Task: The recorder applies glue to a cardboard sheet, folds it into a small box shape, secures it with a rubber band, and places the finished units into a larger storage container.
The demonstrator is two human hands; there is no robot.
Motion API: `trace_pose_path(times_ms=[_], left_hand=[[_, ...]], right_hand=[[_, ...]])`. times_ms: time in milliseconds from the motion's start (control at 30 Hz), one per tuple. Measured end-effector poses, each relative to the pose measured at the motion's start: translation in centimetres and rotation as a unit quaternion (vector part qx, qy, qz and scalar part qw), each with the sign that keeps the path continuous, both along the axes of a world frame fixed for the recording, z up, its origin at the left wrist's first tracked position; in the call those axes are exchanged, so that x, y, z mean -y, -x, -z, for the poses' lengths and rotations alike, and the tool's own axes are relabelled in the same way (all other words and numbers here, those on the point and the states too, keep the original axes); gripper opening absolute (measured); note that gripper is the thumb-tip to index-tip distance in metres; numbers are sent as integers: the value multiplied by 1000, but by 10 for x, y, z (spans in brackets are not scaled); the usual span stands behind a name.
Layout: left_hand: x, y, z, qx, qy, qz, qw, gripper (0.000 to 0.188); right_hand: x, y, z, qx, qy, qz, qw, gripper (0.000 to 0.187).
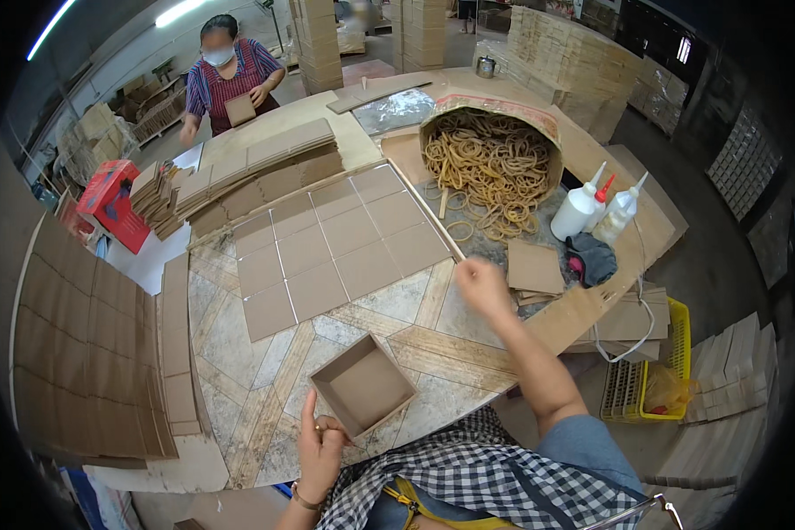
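An open square brown box (362, 386) sits slightly turned on the patterned tabletop (225, 371), close to the person's body, its plain inner walls and bottom facing up. The left hand (321, 449) is at its near left corner, index finger straight along the outside and the other fingers bent; whether they grip the cardboard I cannot tell. The right hand (482, 287) is curled at the near end of a thin pale strip (428, 212) beside a brown panel (340, 243) crossed by white lines; its fingertips are too indistinct to show whether they pinch anything. Beyond, a wide-mouthed sack (503, 104) is heaped with tan rubber bands (486, 159), some spilled onto the table before it. To its right stand two nozzle bottles, a white one (574, 214) and a translucent one (617, 217) with whitish contents; a red-tipped bottle (603, 193) between them is partly covered. A yellow basket (623, 389) at lower right holds a crumpled yellowish plastic bag (667, 389); cardboard above hides part of its rim. Across the table a co-worker (230, 75) has a small brown piece (239, 109) in one hand, the lower body hidden behind the worktop. The inside of the metal pot (486, 67) at the far edge is hard to make out.
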State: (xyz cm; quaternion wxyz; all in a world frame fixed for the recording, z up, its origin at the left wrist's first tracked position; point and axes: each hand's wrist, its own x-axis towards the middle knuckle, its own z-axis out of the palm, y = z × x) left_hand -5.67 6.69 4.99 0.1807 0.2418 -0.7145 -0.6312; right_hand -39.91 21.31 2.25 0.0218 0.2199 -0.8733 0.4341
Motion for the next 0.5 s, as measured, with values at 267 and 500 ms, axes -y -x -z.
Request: trace_pose_path(times_ms=[267, 500], left_hand=[[4, 23, -14, 28, 112, 8, 993, 68], [9, 13, -6, -33, 129, -38, 990, 62]], right_hand=[[-9, 110, -5, -183, -189, -51, 963, 9], [11, 128, -5, -113, -289, -149, 939, 12]])
